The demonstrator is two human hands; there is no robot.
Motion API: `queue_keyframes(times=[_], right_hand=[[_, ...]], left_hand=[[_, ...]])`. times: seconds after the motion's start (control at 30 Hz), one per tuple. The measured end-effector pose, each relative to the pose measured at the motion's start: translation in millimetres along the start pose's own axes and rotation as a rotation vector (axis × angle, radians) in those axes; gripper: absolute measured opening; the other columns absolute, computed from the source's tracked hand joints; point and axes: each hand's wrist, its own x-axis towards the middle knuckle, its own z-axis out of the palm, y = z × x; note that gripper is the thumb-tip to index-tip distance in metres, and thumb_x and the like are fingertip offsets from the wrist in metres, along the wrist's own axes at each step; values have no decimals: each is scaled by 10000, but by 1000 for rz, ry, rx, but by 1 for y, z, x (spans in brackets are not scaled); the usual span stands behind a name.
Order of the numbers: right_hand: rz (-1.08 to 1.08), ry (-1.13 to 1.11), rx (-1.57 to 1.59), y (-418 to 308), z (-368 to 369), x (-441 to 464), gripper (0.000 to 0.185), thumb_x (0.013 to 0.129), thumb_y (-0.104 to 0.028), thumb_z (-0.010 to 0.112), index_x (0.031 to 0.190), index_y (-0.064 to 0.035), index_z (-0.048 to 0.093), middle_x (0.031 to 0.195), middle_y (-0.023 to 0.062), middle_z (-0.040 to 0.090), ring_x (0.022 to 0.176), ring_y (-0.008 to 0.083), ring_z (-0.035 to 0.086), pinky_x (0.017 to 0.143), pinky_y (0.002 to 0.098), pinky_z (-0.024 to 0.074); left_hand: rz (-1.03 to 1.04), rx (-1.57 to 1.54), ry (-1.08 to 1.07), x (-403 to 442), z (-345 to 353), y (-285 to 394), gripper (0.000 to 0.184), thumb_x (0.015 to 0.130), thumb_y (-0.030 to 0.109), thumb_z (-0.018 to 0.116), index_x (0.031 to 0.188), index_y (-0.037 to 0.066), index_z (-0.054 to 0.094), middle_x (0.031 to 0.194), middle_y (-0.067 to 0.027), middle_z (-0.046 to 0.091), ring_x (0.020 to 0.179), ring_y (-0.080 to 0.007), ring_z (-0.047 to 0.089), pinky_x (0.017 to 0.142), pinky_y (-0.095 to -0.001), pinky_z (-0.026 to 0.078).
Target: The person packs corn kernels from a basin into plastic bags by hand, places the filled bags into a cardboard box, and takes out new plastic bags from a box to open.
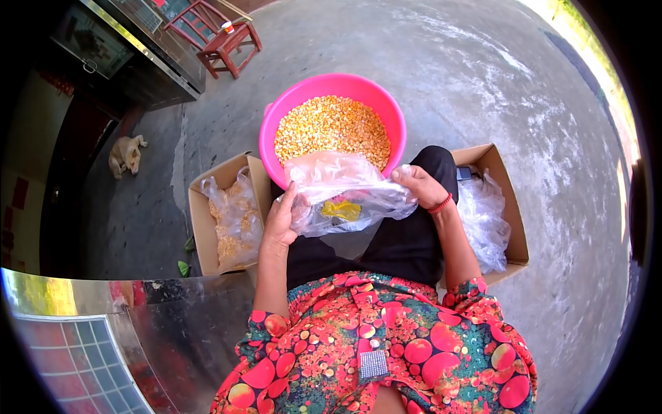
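Observation:
A clear plastic bag [372, 196] is stretched between my two hands above my lap, overlapping the near rim of a pink basin [331, 84]. My left hand [281, 215] is closed on the bag's left side. At its right upper edge my right hand [422, 186], with a red bracelet on the wrist, pinches the plastic. A yellow patch [341, 210] shows at the bag's middle; I cannot tell whether it is printed on or lies inside. Yellow corn kernels [334, 130] fill much of the basin.
On the left, a cardboard box [201, 228] holds a plastic bag of kernels [234, 214]. Another cardboard box [518, 234], at right, contains crumpled clear bags [483, 221] and a small dark object. A dog [125, 156] lies on the concrete floor; a red chair [224, 47] stands farther back.

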Motion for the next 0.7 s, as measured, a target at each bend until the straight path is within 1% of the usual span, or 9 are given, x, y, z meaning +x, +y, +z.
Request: queue_keyframes(times=[0.07,0.13,0.23,0.3,0.37,0.43,0.5,0.6,0.7], right_hand=[[-71,57,231,-2,-3,1,271,895,-285,515,937,-40,624,821,23,639,688,91,600,604,239,485],[-87,117,298,-7,-4,-1,273,902,-279,501,949,-34,614,832,36,639,704,106,608,626,253,493],[-147,135,436,-6,-10,0,269,905,-271,486,984,-35,588,866,49,635,744,133,614,672,269,497],[-254,157,519,-6,-10,2,284,906,-272,465,1023,-33,563,927,63,619,829,152,594,741,289,478],[-309,169,560,-8,-8,4,293,906,-272,455,1043,-32,551,958,71,611,872,161,584,776,299,468],[-364,206,505,-12,-4,8,353,917,-317,418,1094,-31,523,997,64,585,922,155,552,811,289,442],[-319,169,429,-6,-12,7,372,921,-336,400,1121,-42,508,987,41,573,926,142,530,797,286,430],[-314,182,400,-3,-13,11,363,918,-334,407,1115,-49,513,975,37,572,917,137,526,782,289,428],[-360,209,345,-2,-12,15,367,913,-349,405,1115,-62,512,1031,30,564,957,141,520,793,284,414]], left_hand=[[19,-6,81,-1,0,-2,281,841,297,608,809,20,629,792,-14,605,743,-104,567,658,-259,463],[41,440,-281,-3,-2,-5,224,820,243,639,890,30,634,837,-19,618,744,-97,554,715,-262,459],[147,812,-311,-6,12,-14,215,820,232,637,889,29,641,833,-10,618,729,-67,532,692,-231,437],[203,853,-296,-1,7,-18,195,830,225,623,876,37,645,780,2,603,714,-65,527,662,-219,432],[-53,543,-232,-4,6,-3,192,841,234,606,841,46,644,714,15,578,694,-65,523,629,-210,430],[46,51,-57,1,5,-3,221,881,271,539,943,67,599,762,4,589,694,-85,562,621,-233,481],[42,-161,-32,17,-22,6,243,877,303,542,957,77,586,774,-7,594,704,-118,585,645,-285,510],[145,-337,-45,11,-13,37,308,880,323,528,1046,64,522,973,-72,601,940,-259,575,826,-480,480],[198,-450,41,27,-39,50,368,866,336,546,1113,70,490,1101,-107,573,1019,-303,544,858,-484,461]])
